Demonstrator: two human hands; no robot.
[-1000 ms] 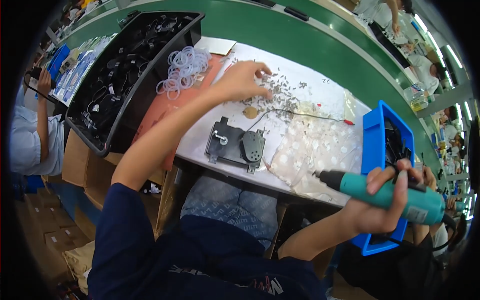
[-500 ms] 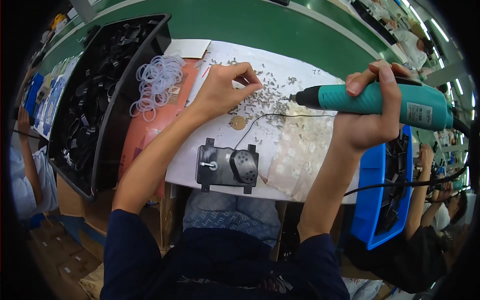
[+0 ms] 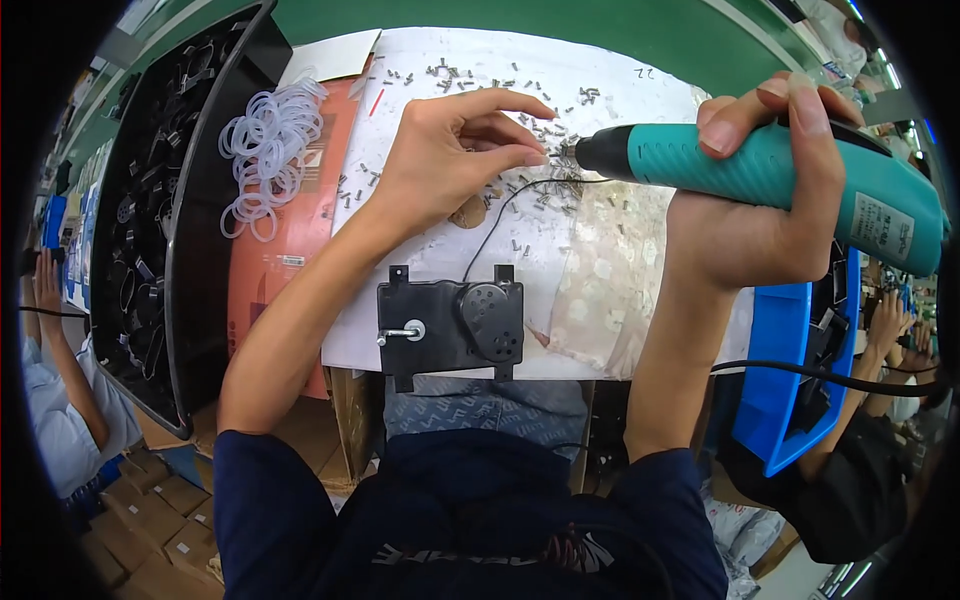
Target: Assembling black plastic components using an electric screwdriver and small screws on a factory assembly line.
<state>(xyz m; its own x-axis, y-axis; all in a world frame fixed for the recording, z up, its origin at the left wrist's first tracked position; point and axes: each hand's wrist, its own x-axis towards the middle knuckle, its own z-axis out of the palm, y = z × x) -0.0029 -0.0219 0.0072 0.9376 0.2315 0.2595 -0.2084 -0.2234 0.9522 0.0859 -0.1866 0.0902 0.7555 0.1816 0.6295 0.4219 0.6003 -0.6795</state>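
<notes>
While our right hand [image 3: 750, 240] grips the green screwdriver [image 3: 665, 160], our left hand [image 3: 435, 160] curls near its tip; we can't tell if it holds anything. Mid-frame, below both, sits the black box [image 3: 437, 352].

A navy short-sleeved top [image 3: 450, 490], its blurred print [image 3: 580, 550] seemingly white and reddish, is worn with pale blue patterned legwear [image 3: 485, 404].

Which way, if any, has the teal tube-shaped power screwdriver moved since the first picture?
Yes: the screwdriver moved forward, from the front edge of the white tabletop toward small grey metal screws.
</notes>
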